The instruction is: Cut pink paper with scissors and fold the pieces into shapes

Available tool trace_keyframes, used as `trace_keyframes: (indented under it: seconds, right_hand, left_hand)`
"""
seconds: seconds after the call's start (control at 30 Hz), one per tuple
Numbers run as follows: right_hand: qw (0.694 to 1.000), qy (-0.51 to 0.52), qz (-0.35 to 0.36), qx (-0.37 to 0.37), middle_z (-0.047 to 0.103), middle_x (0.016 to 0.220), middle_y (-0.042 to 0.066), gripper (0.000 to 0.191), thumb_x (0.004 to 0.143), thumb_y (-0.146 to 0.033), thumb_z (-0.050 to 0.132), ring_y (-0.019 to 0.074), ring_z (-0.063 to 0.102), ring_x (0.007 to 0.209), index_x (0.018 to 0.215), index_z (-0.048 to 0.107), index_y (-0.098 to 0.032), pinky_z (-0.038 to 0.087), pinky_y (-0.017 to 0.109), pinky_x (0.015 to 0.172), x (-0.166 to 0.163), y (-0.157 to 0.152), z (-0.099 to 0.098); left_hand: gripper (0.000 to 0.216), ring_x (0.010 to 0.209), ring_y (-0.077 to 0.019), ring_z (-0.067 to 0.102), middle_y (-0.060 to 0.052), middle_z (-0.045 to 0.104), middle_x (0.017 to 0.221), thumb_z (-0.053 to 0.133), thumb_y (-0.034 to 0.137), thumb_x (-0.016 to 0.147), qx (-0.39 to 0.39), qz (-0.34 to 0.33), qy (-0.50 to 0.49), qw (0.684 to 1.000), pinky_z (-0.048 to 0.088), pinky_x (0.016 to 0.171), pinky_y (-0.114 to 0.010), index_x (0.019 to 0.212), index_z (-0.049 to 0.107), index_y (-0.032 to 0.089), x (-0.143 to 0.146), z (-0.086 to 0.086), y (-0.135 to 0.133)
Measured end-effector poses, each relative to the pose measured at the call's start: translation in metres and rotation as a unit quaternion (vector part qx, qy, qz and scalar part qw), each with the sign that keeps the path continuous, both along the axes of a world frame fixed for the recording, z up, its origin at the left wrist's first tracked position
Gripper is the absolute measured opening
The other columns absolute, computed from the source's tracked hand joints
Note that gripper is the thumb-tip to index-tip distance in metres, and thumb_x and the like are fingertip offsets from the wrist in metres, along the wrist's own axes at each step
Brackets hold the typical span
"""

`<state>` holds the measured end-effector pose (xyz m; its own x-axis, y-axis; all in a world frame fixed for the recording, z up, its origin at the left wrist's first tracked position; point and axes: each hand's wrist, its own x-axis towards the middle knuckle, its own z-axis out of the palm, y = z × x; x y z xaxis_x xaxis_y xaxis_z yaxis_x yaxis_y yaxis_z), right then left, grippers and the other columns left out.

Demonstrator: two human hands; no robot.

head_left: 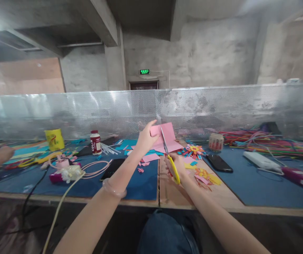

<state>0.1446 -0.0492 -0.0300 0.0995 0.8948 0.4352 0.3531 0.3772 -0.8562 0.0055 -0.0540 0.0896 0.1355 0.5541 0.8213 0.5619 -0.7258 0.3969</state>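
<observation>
My left hand [146, 138] grips a sheet of pink paper [168, 131] by its left side and holds it up above the table. In my right hand [177, 165] is a pair of scissors [174, 170] with yellow handles, my fingers wrapped around them. The scissor blades point up and lie against the pink paper; whether they are parted is hard to tell. Pink paper scraps [150, 158] lie below my left hand. Just beyond my right hand rests a paper flower [193, 150] in orange, yellow and blue.
A black phone [219, 163] and a jar [216, 142] stand to the right, before bundled coloured strips [262, 141]. To the left are a bottle [95, 142], a yellow cup [54, 139] and a cord [61, 201]. Another person's hand [0, 155] shows at far left. A perforated metal screen [206, 109] runs behind.
</observation>
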Motion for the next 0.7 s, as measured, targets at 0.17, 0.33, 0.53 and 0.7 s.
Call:
trace_keyframes:
  seconds: [0.17, 0.33, 0.53, 0.7]
  right_hand:
    - [1.0, -0.007, 0.001, -0.014, 0.057, 0.062, 0.0, 0.025, 0.082, -0.031, 0.048, 0.0087, 0.052, 0.049, 0.082, 0.059, -0.009, 0.041, 0.019, 0.044, 0.0, 0.004, -0.003]
    - [1.0, -0.013, -0.003, -0.016, 0.056, 0.102, 0.004, 0.028, 0.086, -0.032, 0.05, 0.017, 0.058, 0.085, 0.106, 0.053, -0.013, 0.05, 0.033, 0.071, 0.002, 0.003, -0.004]
    - [1.0, -0.014, -0.007, -0.013, 0.054, 0.11, 0.006, 0.031, 0.085, -0.032, 0.05, 0.0207, 0.055, 0.093, 0.11, 0.052, -0.014, 0.048, 0.038, 0.077, 0.003, -0.001, -0.002]
    - [1.0, -0.017, -0.006, -0.017, 0.054, 0.11, 0.005, 0.031, 0.085, -0.032, 0.051, 0.0211, 0.055, 0.093, 0.11, 0.052, -0.014, 0.048, 0.038, 0.077, 0.001, -0.002, 0.0]
  left_hand:
    - [0.046, 0.089, -0.0196, 0.058, -0.011, 0.06, 0.104, 0.058, 0.034, 0.073, -0.049, -0.016, -0.104, 0.993, 0.043, 0.077, -0.031, 0.113, 0.046, 0.014, 0.007, -0.012, 0.01]
    - [0.031, 0.058, -0.0148, 0.053, -0.001, 0.056, 0.061, 0.046, 0.043, 0.08, -0.076, 0.006, -0.088, 0.993, 0.038, 0.058, -0.025, 0.074, 0.056, 0.014, 0.012, -0.015, 0.01]
    - [0.033, 0.059, -0.0156, 0.052, -0.002, 0.054, 0.059, 0.04, 0.039, 0.083, -0.058, 0.076, -0.023, 0.995, 0.036, 0.058, -0.026, 0.066, 0.054, 0.014, 0.012, -0.013, 0.008]
    - [0.03, 0.075, -0.0203, 0.059, -0.009, 0.064, 0.078, 0.038, 0.035, 0.085, -0.034, 0.072, 0.007, 0.997, 0.041, 0.068, -0.028, 0.082, 0.059, 0.013, 0.014, -0.011, 0.006]
